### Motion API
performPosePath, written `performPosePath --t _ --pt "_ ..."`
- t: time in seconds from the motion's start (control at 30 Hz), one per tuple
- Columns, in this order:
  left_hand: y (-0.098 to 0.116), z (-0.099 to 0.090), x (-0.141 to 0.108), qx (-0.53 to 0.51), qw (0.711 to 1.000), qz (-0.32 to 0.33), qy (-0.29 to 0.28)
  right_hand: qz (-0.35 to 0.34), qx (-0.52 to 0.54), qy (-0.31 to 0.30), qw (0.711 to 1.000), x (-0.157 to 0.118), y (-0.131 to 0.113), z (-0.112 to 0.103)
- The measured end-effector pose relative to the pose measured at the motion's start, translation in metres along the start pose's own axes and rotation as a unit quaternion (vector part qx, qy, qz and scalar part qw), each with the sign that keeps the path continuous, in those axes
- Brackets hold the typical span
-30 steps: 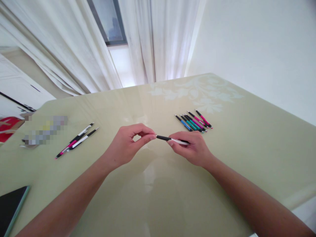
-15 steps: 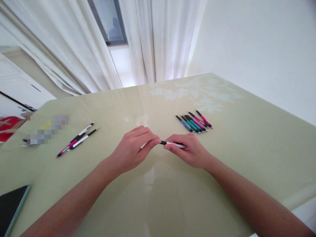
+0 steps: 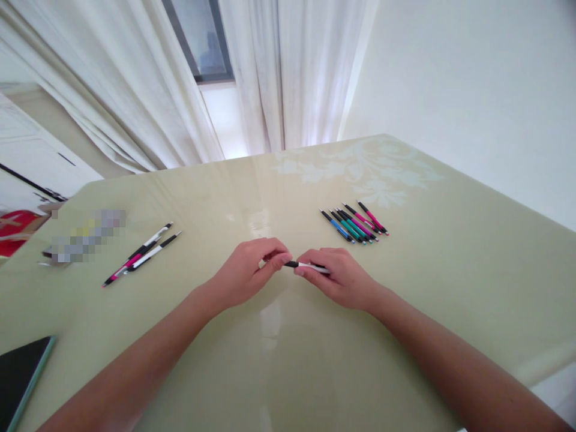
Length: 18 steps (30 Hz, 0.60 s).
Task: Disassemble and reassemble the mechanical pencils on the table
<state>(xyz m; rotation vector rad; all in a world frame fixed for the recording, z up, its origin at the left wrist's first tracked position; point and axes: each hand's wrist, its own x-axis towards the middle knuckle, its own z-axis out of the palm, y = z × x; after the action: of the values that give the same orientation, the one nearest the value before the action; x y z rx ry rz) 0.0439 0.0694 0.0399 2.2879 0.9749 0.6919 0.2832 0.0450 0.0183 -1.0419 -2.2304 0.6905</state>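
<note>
A black and white pen [image 3: 310, 267] is held level between my two hands, above the middle of the table. My left hand [image 3: 252, 270] pinches its black end between thumb and fingers. The white part lies in my right hand [image 3: 339, 276], with thumb and fingers closed round it. Beyond my right hand, a row of several coloured pens [image 3: 353, 223] in blue, green, purple and pink lies slanted on the table. To the left of my left hand lies a small group of pens [image 3: 141, 255], white, black and pink.
The table [image 3: 216, 372] has a pale green glossy cover. A blurred packet [image 3: 87, 237] lies at the left, and a dark flat object with a green edge [image 3: 24, 378] at the near left corner. Curtains [image 3: 306, 72] hang behind the far edge.
Both hands, with the pen between them, have shifted slightly left and a little nearer. My left fingers have curled lower. The pens on the table lie as before.
</note>
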Motion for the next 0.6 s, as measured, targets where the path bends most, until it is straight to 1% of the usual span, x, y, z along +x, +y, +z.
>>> performPosePath --t 0.1,0.17,0.3,0.37,0.47,0.6 --pt "-0.012 0.009 -0.001 -0.07 0.997 0.006 0.013 0.018 0.013 -0.004 1.0 0.001 0.004 0.001" --pt "-0.019 0.016 -0.002 -0.067 0.998 0.003 0.007 0.03 0.015 -0.016 0.999 0.002 0.007 0.002" --pt "-0.027 0.025 -0.006 -0.062 0.998 -0.033 -0.004 0.042 0.017 -0.039 0.998 0.003 0.011 0.004" --pt "-0.029 0.027 -0.008 -0.072 0.997 -0.027 -0.004 0.044 0.023 -0.042 0.998 0.004 0.012 0.006" --pt "-0.031 0.028 -0.009 -0.055 0.998 -0.012 -0.01 0.051 0.032 -0.044 0.997 0.004 0.013 0.007" --pt "-0.034 0.029 -0.009 -0.061 0.998 -0.018 0.009 0.051 0.035 -0.033 0.998 0.006 0.015 0.008"
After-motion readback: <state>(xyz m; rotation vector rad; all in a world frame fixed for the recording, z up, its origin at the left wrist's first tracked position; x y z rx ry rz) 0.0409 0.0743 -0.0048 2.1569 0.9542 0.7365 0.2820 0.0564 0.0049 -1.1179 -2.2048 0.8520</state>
